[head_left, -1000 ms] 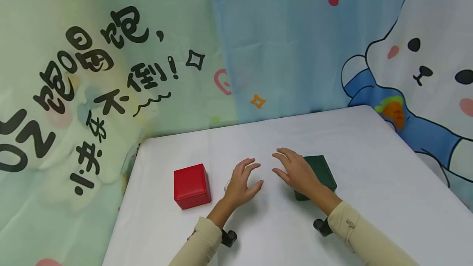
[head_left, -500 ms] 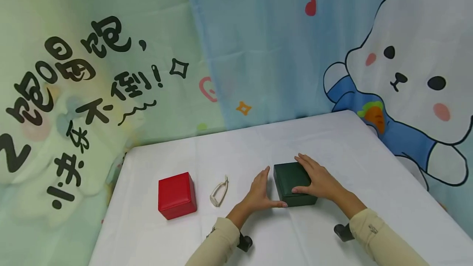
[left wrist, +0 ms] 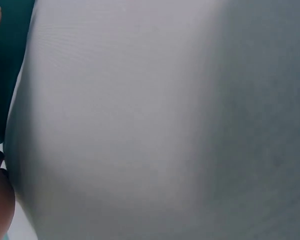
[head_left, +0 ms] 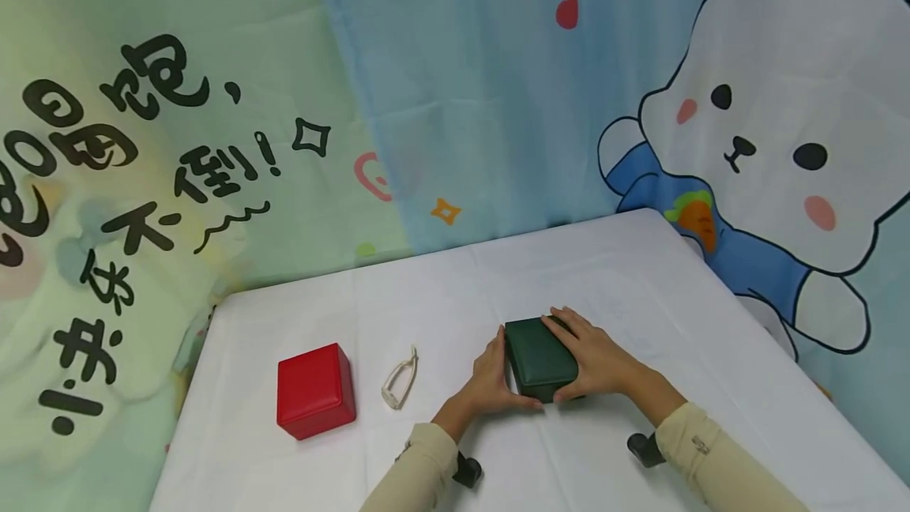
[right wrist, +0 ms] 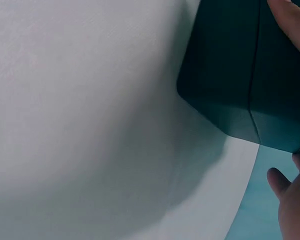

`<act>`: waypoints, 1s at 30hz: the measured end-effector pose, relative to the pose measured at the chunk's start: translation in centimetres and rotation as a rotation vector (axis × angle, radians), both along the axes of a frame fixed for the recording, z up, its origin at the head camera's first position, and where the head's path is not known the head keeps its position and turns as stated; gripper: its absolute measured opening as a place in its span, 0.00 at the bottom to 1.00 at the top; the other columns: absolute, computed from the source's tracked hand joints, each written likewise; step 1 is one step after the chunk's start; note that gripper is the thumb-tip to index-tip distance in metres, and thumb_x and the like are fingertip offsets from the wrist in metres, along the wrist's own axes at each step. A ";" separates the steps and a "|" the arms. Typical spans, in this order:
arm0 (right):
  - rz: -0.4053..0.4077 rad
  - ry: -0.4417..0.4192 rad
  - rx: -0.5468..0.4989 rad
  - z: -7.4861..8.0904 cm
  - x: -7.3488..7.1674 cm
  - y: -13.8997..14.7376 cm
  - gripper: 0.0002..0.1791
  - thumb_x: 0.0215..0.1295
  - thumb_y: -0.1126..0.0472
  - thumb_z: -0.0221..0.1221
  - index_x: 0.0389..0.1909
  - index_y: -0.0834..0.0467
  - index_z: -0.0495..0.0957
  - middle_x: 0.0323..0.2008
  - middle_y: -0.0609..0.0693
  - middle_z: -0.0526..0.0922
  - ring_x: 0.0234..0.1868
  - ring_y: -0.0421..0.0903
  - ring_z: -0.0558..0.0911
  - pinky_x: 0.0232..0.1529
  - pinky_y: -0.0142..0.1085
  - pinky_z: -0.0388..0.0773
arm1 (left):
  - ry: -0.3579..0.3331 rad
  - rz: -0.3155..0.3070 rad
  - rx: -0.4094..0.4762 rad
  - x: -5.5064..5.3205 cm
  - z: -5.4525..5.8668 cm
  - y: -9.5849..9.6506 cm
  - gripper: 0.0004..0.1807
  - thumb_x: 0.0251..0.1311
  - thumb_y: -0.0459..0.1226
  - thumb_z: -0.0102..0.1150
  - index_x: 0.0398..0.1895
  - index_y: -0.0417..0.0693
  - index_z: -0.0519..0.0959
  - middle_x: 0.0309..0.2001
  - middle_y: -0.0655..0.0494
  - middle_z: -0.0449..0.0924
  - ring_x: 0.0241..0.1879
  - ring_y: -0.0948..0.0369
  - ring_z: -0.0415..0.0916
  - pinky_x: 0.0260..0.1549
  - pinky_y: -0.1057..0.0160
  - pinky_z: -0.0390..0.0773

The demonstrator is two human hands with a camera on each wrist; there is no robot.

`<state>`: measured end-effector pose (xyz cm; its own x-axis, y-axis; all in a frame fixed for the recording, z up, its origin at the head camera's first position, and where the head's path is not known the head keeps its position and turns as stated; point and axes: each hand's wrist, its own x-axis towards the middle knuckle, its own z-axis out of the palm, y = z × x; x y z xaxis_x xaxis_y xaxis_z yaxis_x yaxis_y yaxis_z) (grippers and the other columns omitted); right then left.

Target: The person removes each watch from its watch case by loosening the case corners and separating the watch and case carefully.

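A dark green box (head_left: 536,358) with a smooth, leather-like lid stands on the white-covered table between the two hands. My left hand (head_left: 490,387) holds its left side, fingers along that side and thumb at the near edge. From the right, my right hand (head_left: 600,363) grips the box, with fingers over the far part of the lid and thumb at the near edge. A seam runs around the green box (right wrist: 225,75) in the right wrist view, where the lid looks closed. Only part of the green box (left wrist: 7,75) shows in the left wrist view.
A red box (head_left: 315,391) stands on the left of the white tablecloth (head_left: 426,291). Between it and my left hand lies a thin pale loop (head_left: 400,379), broader at its near end. A printed curtain (head_left: 469,101) hangs behind the table.
Both hands were first raised with nothing in them, then came to the green box. My right hand has settled further over its lid, thumb now at the near edge. The head view has shifted.
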<state>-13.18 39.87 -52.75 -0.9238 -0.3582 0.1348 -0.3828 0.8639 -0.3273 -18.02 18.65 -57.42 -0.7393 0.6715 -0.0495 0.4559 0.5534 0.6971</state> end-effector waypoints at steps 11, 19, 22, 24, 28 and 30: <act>-0.029 -0.034 0.050 1.5 -0.4 -0.4 0.59 0.31 0.36 0.70 0.63 0.65 0.60 0.63 0.63 0.63 0.63 0.61 0.61 0.49 0.58 0.67 | 0.017 0.002 -0.052 -0.2 -0.5 0.0 0.68 0.39 0.53 0.70 0.71 0.42 0.30 0.70 0.42 0.44 0.68 0.50 0.49 0.64 0.50 0.55; -0.013 -0.141 0.019 2.9 -1.3 -0.1 0.58 0.31 0.37 0.70 0.63 0.65 0.61 0.62 0.64 0.63 0.62 0.62 0.63 0.49 0.59 0.66 | 0.020 -0.001 -0.078 -0.3 -0.3 0.0 0.68 0.39 0.53 0.70 0.70 0.42 0.29 0.70 0.43 0.43 0.69 0.51 0.48 0.64 0.51 0.55; -0.002 -0.213 0.008 3.7 -1.9 0.1 0.58 0.32 0.37 0.69 0.63 0.66 0.61 0.62 0.65 0.63 0.61 0.63 0.62 0.50 0.61 0.64 | 0.022 -0.009 -0.078 -0.3 -0.3 0.0 0.68 0.39 0.53 0.70 0.70 0.43 0.29 0.70 0.43 0.42 0.69 0.51 0.47 0.64 0.50 0.54; 0.007 -0.268 0.005 4.2 -2.3 0.1 0.58 0.34 0.38 0.69 0.63 0.67 0.60 0.62 0.66 0.63 0.62 0.65 0.62 0.51 0.63 0.63 | 0.026 -0.013 -0.080 -0.4 -0.4 0.0 0.68 0.39 0.53 0.70 0.70 0.43 0.29 0.70 0.43 0.42 0.69 0.51 0.47 0.65 0.50 0.54; 0.031 -0.366 -0.016 4.9 -3.4 0.3 0.57 0.36 0.39 0.68 0.63 0.68 0.59 0.62 0.67 0.63 0.61 0.66 0.62 0.54 0.63 0.62 | 0.033 -0.017 -0.075 -0.5 -0.5 0.0 0.69 0.38 0.53 0.70 0.70 0.42 0.29 0.70 0.43 0.43 0.68 0.51 0.47 0.64 0.50 0.54; 0.047 -0.408 -0.041 5.3 -4.0 0.4 0.56 0.37 0.41 0.69 0.63 0.70 0.59 0.61 0.68 0.64 0.60 0.65 0.64 0.54 0.60 0.64 | 0.042 -0.018 -0.069 -0.6 -0.7 0.0 0.69 0.38 0.53 0.71 0.70 0.43 0.29 0.70 0.43 0.43 0.68 0.51 0.48 0.64 0.50 0.54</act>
<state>-17.18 40.22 -47.48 -0.8873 -0.4029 -0.2245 -0.2526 0.8318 -0.4943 -18.62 18.62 -58.08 -0.7299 0.6805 -0.0653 0.4942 0.5912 0.6374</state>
